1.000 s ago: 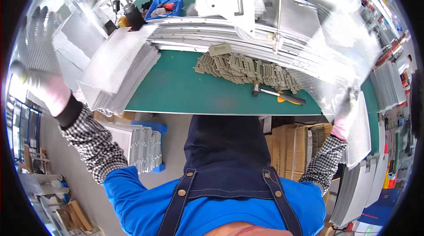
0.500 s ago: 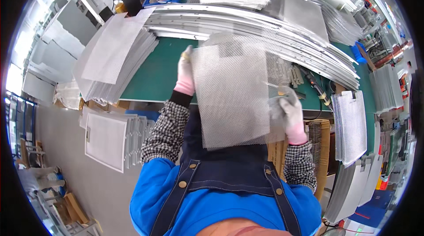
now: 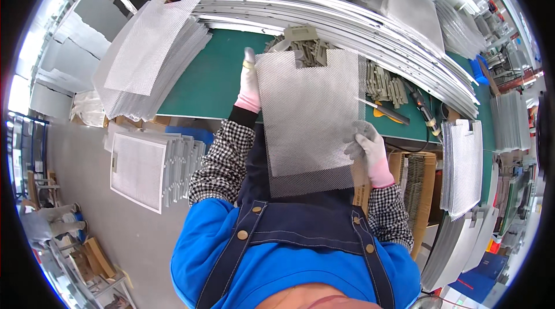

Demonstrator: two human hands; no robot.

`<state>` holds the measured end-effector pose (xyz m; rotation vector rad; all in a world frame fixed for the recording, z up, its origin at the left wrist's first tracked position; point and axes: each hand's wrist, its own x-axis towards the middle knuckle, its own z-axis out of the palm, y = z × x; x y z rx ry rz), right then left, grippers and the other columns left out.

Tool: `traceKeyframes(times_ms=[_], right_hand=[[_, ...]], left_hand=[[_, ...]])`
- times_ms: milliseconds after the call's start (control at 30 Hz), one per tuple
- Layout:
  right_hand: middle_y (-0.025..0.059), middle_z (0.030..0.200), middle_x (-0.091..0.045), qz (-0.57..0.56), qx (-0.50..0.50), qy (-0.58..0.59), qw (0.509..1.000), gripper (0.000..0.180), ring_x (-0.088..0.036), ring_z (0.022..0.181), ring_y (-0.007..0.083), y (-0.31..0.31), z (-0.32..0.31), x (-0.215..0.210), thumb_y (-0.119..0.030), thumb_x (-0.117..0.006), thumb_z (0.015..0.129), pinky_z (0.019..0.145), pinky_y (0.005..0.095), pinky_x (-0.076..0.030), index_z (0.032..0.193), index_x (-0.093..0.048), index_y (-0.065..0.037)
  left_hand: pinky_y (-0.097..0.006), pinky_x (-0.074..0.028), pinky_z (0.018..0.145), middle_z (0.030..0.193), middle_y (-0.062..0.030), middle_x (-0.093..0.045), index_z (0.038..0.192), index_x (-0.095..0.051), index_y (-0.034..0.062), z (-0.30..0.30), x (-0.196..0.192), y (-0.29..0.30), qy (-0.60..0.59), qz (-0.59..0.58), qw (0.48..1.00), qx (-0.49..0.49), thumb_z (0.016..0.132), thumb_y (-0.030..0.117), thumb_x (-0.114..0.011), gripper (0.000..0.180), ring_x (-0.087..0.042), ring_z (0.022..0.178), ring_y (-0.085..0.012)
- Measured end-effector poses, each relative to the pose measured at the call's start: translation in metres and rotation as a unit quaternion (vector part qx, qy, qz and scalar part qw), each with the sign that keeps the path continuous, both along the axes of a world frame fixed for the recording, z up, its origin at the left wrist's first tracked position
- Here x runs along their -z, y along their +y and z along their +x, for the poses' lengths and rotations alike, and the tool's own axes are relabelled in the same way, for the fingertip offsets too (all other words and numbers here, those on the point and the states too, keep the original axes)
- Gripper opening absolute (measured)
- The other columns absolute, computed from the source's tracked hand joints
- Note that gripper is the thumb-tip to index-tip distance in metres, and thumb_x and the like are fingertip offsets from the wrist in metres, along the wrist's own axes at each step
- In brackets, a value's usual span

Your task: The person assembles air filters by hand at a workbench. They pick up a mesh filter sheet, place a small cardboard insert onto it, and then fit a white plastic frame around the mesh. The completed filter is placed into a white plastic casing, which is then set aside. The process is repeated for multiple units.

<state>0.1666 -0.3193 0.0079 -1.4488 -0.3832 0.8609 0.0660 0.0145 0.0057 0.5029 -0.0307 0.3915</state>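
A silvery wire mesh sheet [image 3: 309,118] with a rectangular notch in its far edge is held up in front of my body. My left hand [image 3: 248,84], in a white and pink glove, grips its left edge near the far corner, thumb up. Gloved too, my right hand [image 3: 370,146] pinches the right edge lower down, grey fingertips on the mesh. A second mesh layer seems to show along the near and right edges. Behind the notch lies a pile of grey-green plastic pieces [image 3: 315,46], with more pieces [image 3: 386,84] to the right.
Long white metal strips [image 3: 347,17] cross the green table [image 3: 199,72]. Mesh stacks stand left [image 3: 156,60] and right [image 3: 462,164]. A power screwdriver [image 3: 425,109] and an orange-and-black tool [image 3: 390,113] lie right. Framed panels [image 3: 139,170] stand lower left; a cardboard box [image 3: 428,184] is beneath the table's right.
The mesh sheet has shifted slightly right and its notch now shows sharply, with grey-green pieces behind. My right hand has moved slightly left and down onto the sheet's edge. The view has tilted slightly.
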Motion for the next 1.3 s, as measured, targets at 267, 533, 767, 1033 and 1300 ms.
traceKeyframes(times_ms=[267, 533, 767, 1033, 1300], right_hand=[[0.0170, 0.110, -0.072, -0.259, -0.247, -0.385, 0.851, 0.034, -0.072, 0.094, 0.0226, 0.002, 0.081, -0.048, -0.017, -0.058, 0.096, 0.084, 0.0337, -0.058, 0.125, -0.064, 0.001], [0.0201, 0.123, -0.068, -0.175, 0.085, -0.644, 0.740, 0.046, -0.064, 0.117, 0.0352, 0.256, 0.233, -0.201, -0.040, -0.062, 0.093, 0.098, 0.0428, -0.051, 0.123, -0.064, -0.006], [0.0114, 0.125, -0.069, -0.175, 0.200, -0.664, 0.699, 0.057, -0.057, 0.127, 0.0366, 0.345, 0.386, -0.123, -0.053, -0.067, 0.083, 0.110, 0.0649, -0.032, 0.126, -0.064, -0.015], [0.0146, 0.129, -0.064, -0.323, 0.242, -0.784, 0.472, 0.067, -0.055, 0.126, 0.0389, 0.361, 0.268, -0.167, -0.035, -0.069, 0.085, 0.110, 0.0574, -0.036, 0.144, -0.050, -0.011], [0.0059, 0.104, -0.073, 0.339, 0.110, -0.256, 0.899, 0.027, -0.066, 0.095, 0.0157, 0.284, 0.344, -0.201, -0.013, -0.073, 0.092, 0.086, 0.0289, -0.051, 0.117, -0.071, -0.002]], left_hand=[[-0.045, -0.055, 0.099, 0.134, -0.0179, -0.059, 0.153, -0.039, 0.0019, -0.003, 0.014, 0.010, 0.026, 0.021, 0.999, 0.013, 0.097, 0.058, -0.061, 0.082, -0.060, 0.118, -0.0291], [-0.043, -0.053, 0.095, 0.122, -0.0177, -0.060, 0.144, -0.048, 0.0026, -0.018, 0.016, 0.005, 0.049, 0.009, 0.997, -0.051, 0.095, 0.059, -0.063, 0.076, -0.059, 0.106, -0.0269], [-0.046, -0.054, 0.095, 0.122, -0.0224, -0.063, 0.148, -0.042, 0.0007, 0.011, 0.021, -0.002, 0.066, -0.025, 0.997, 0.009, 0.092, 0.061, -0.065, 0.086, -0.062, 0.106, -0.0340], [-0.047, -0.056, 0.092, 0.119, -0.0238, -0.063, 0.143, -0.047, -0.0012, -0.002, 0.032, 0.009, 0.063, -0.032, 0.997, -0.015, 0.091, 0.061, -0.067, 0.083, -0.062, 0.105, -0.0344], [-0.045, -0.057, 0.089, 0.116, -0.0213, -0.062, 0.136, -0.055, 0.0021, 0.003, 0.028, 0.002, 0.059, -0.027, 0.997, -0.035, 0.092, 0.059, -0.067, 0.073, -0.061, 0.104, -0.0331]])
